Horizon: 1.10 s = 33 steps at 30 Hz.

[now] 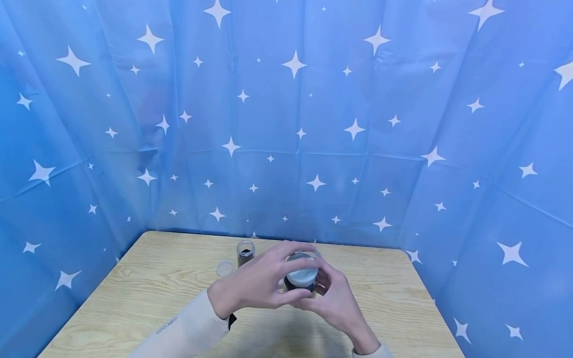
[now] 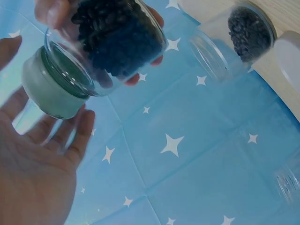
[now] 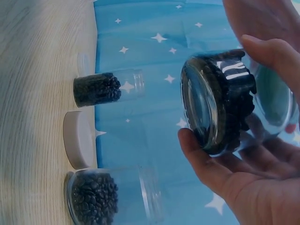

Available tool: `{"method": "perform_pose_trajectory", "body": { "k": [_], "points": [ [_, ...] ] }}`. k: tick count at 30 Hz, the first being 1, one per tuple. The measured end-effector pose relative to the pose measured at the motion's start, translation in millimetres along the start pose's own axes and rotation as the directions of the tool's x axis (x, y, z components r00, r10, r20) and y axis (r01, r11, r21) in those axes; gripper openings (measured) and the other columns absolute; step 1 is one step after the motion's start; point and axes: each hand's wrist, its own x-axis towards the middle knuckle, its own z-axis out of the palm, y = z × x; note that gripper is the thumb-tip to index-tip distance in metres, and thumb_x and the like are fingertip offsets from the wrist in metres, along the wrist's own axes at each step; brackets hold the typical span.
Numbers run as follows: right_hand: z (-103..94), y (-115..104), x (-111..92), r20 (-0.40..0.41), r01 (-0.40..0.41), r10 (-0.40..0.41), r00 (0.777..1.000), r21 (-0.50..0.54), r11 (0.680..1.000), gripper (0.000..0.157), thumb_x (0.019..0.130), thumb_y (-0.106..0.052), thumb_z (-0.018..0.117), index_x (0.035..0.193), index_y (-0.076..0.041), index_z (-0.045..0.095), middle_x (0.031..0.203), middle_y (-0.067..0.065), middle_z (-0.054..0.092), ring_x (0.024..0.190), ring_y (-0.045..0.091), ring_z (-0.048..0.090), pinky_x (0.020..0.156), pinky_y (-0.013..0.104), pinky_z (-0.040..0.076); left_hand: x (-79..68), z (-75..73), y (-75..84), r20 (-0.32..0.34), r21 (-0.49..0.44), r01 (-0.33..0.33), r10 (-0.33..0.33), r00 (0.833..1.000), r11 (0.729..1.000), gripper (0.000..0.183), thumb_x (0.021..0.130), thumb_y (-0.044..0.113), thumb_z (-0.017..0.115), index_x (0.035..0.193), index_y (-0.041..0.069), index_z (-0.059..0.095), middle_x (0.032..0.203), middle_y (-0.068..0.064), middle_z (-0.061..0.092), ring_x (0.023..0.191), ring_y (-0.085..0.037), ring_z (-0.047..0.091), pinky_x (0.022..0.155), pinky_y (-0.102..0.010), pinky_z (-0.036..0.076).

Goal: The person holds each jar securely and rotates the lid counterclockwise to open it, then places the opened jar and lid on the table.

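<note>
My right hand (image 3: 253,183) grips a clear glass jar (image 3: 220,101) partly filled with dark beans, its fingers under and around the glass. The jar is held up off the table, and its round base shows in the right wrist view. At its mouth is a pale green lid (image 2: 54,89), overlapping the rim in the left wrist view. My left hand (image 1: 264,278) comes over from the left, with thumb and fingers curled around the lid. In the head view, the hands cover much of the jar, leaving the lid's pale top visible between them.
On the wooden table (image 1: 179,278), an open jar of dark contents (image 1: 245,253) stands beside a small clear lid (image 1: 225,268). The right wrist view shows a larger jar of dark beans (image 3: 93,197) and a white lid (image 3: 78,140). A blue star-patterned curtain (image 1: 286,124) surrounds the table.
</note>
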Motion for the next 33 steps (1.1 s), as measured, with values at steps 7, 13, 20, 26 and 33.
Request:
{"method": "perform_pose_trajectory", "body": {
  "k": [7,13,20,26,33],
  "points": [
    [1.9,1,-2,0.011,0.015,-0.015,1.0,-0.008,1.0,0.09,0.091,-0.016,0.102,0.17,-0.017,0.058,0.145,0.009,0.076,0.119,0.015,0.083,0.102,0.029,0.069,-3.9,-1.7,-1.6,0.029,0.007,-0.098,0.097,0.995,0.995,0.045,0.113,0.03,0.076,0.157,0.02,0.07,0.169,-0.006,0.06,0.159,-0.025,0.06,0.127,-0.036,0.057],
    [5.1,1,-1,0.04,0.043,-0.043,0.998,-0.015,0.999,0.077,0.092,-0.018,0.101,0.159,-0.031,0.066,0.145,0.004,0.076,0.117,0.017,0.084,0.1,0.033,0.07,-7.8,-2.4,-2.7,0.045,0.009,-0.105,0.104,0.994,0.994,0.043,0.117,0.028,0.07,0.16,0.021,0.068,0.17,-0.005,0.06,0.16,-0.024,0.06,0.127,-0.037,0.057],
    [4.7,1,-1,0.048,0.03,-0.028,0.998,-0.022,0.999,0.074,0.093,-0.02,0.1,0.158,-0.033,0.067,0.141,0.002,0.08,0.113,0.018,0.085,0.098,0.033,0.07,-7.6,-3.1,-0.9,0.071,0.012,-0.092,0.091,0.993,0.996,0.045,0.119,0.027,0.066,0.164,0.022,0.065,0.168,-0.006,0.063,0.162,-0.025,0.059,0.131,-0.041,0.055],
    [3.0,1,-2,0.037,-0.01,0.01,0.999,-0.008,1.0,0.079,0.092,-0.02,0.101,0.161,-0.032,0.065,0.143,0.003,0.079,0.116,0.019,0.085,0.101,0.032,0.069,-5.5,-2.2,1.4,0.09,-0.002,-0.049,0.049,0.995,0.999,0.043,0.119,0.026,0.066,0.162,0.023,0.067,0.167,-0.005,0.064,0.16,-0.025,0.06,0.13,-0.04,0.056],
    [3.2,3,-1,0.016,-0.004,0.004,1.0,-0.01,1.0,0.074,0.092,-0.019,0.102,0.156,-0.031,0.068,0.139,0.001,0.083,0.12,0.018,0.084,0.102,0.031,0.068,-3.9,1.1,8.1,0.061,0.057,0.048,-0.052,0.997,0.997,0.047,0.118,0.031,0.071,0.163,0.022,0.066,0.164,-0.007,0.067,0.153,-0.025,0.066,0.119,-0.042,0.063]
  ]
}}
